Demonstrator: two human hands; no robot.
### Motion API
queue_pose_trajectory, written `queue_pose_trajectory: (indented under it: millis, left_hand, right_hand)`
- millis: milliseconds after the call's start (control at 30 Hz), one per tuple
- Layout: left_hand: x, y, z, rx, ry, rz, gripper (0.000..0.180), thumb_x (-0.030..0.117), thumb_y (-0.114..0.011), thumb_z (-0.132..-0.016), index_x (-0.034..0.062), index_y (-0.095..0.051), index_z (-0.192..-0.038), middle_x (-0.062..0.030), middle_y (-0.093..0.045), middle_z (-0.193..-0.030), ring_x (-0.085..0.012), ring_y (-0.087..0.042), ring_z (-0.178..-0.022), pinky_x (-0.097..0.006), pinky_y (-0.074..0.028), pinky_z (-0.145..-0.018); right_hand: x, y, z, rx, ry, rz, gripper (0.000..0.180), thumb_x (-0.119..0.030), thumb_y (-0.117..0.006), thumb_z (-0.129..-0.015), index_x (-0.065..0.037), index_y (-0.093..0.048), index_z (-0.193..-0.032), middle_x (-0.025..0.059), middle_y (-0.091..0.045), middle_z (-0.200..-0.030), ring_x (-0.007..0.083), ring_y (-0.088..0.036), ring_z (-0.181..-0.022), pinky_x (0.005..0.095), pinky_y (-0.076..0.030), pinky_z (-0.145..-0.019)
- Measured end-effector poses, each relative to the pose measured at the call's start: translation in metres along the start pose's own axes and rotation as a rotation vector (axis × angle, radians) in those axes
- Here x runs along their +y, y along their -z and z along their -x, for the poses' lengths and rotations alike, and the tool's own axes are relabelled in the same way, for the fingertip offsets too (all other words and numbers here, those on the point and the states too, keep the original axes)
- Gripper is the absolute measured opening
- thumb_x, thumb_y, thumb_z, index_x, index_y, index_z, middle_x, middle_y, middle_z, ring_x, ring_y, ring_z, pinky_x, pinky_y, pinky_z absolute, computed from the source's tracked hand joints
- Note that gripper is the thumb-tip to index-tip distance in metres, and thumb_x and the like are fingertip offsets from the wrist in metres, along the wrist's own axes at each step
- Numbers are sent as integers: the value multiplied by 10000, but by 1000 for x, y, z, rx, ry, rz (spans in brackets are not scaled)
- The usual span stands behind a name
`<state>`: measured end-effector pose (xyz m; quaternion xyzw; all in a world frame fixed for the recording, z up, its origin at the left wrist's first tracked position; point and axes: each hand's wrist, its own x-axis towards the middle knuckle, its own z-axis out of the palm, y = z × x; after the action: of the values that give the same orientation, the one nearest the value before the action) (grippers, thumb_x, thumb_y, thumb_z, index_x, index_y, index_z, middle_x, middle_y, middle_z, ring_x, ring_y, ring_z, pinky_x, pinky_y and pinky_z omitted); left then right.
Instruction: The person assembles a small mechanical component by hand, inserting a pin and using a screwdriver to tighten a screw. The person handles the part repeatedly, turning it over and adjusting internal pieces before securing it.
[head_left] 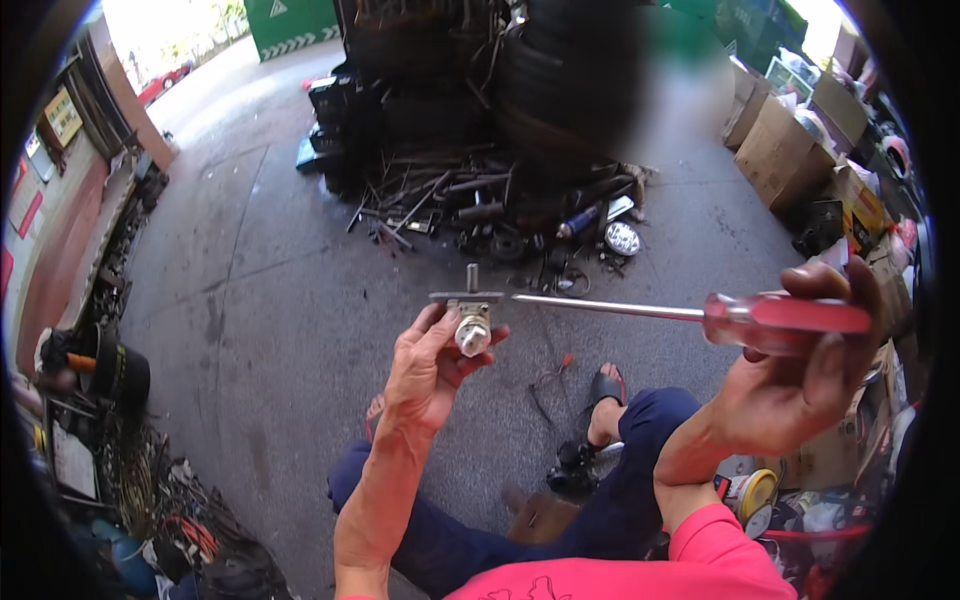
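Behind the left hand gripping a metal part lies scrap; right hand clasps a screwdriver.

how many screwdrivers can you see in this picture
1. A long screwdriver with a clear red handle is held in the right hand, its tip at the small metal part in the left hand. The scrap pile may hide others.

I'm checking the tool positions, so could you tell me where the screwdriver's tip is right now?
In the head view, the screwdriver lies level from the right hand, its tip at the small metal part in the left hand, centre frame.
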<state>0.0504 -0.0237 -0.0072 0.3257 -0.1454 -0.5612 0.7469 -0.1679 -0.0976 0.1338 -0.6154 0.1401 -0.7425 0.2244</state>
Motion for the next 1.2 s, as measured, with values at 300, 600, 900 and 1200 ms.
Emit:
queue_pose_trajectory:
  millis: [300, 600, 900, 1200]
  left_hand:
    - [7, -11, 23, -15, -116, -145, 263, 143, -516, -960, -30, -523, -1159, -161, -632, -1083, -261, -668, -930, -297, -589, -680]
    - [0, -17, 18, -44, -51, -166, 277, 169, -506, -972, -34, -530, -1158, -153, -631, -1094, -194, -656, -920, -292, -577, -690]
    - [-3, -20, 17, -25, -53, -120, 281, 141, -473, -975, -29, -499, -1198, -196, -624, -1106, -248, -675, -899, -324, -595, -663]
    - [0, -18, 20, -37, -71, -177, 280, 149, -478, -975, -25, -505, -1192, -177, -622, -1117, -256, -666, -939, -320, -592, -662]
  right_hand:
    - [-6, -4, 25, -314, 20, -107, 579, -329, -391, -889, 53, -352, -1322, 202, -545, -1021, 221, -529, -825, 292, -452, -724]
    - [-4, -16, 33, -150, -6, -102, 593, -371, -443, -868, 35, -395, -1298, 170, -515, -980, 200, -489, -828, 278, -387, -693]
    - [4, 1, 30, -79, 109, 148, 595, -365, -420, -860, 81, -427, -1254, 180, -517, -880, 194, -476, -786, 265, -342, -674]
    - [12, 3, 30, -29, 330, 253, 605, -357, -430, -845, 116, -419, -1221, 176, -499, -904, 185, -473, -782, 267, -351, -664]
